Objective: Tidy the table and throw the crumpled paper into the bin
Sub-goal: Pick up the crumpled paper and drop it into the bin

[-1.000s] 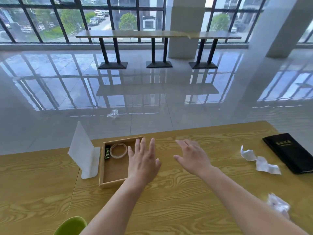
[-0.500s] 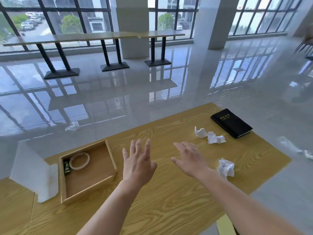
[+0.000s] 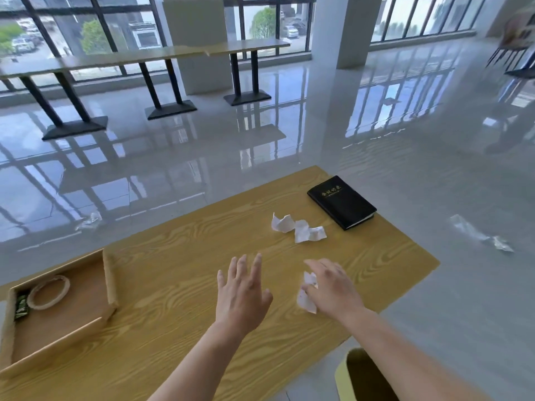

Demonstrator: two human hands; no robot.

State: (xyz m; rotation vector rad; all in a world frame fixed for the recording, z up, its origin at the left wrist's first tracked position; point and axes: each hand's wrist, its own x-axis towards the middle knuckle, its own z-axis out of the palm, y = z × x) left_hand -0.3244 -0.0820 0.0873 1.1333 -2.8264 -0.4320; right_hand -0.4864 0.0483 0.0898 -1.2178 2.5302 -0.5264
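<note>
Over the wooden surface (image 3: 173,285) our left hand (image 3: 241,296) hovers flat with fingers spread, holding nothing. Just to its right, our right hand (image 3: 333,287) lies over a crumpled paper (image 3: 307,293), fingers loosely apart and touching it; we cannot tell whether they grip it. Further off, near a black notebook (image 3: 341,202), a second crumpled paper (image 3: 299,228) lies on the surface. At the left stands a shallow wooden tray (image 3: 111,285) with a pale ring (image 3: 49,292) and a small green packet (image 3: 20,306) inside. The yellow-green bin (image 3: 341,377) shows at the lower edge, beside our right forearm.
</note>
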